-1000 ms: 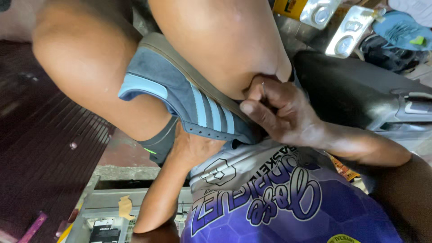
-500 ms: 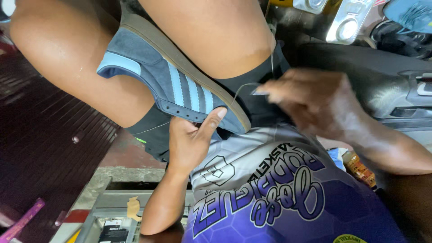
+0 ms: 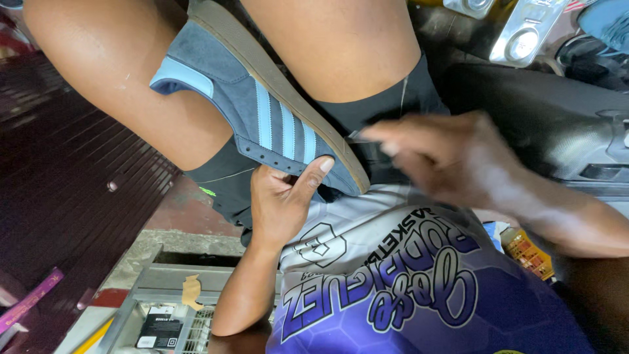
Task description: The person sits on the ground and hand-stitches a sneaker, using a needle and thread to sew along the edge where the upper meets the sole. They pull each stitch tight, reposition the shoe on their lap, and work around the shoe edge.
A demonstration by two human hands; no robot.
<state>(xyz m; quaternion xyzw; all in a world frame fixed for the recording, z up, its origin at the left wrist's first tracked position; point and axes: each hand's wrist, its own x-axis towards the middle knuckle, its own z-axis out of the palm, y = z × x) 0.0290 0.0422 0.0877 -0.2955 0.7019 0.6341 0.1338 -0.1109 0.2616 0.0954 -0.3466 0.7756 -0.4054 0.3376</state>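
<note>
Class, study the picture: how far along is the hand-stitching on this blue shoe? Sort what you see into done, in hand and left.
Done: cannot be told; no finished stitches show along the tan sole edge.
In hand: the left hand grips the blue shoe near the toe, wedged between the knees, while the right hand, blurred, pulls a thin thread taut from the sole.
Left: how much of the seam remains is hidden.

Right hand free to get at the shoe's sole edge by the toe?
Probably yes. The right hand hovers beside the shoe, nothing between them; the left hand grips only the upper from below.
</note>
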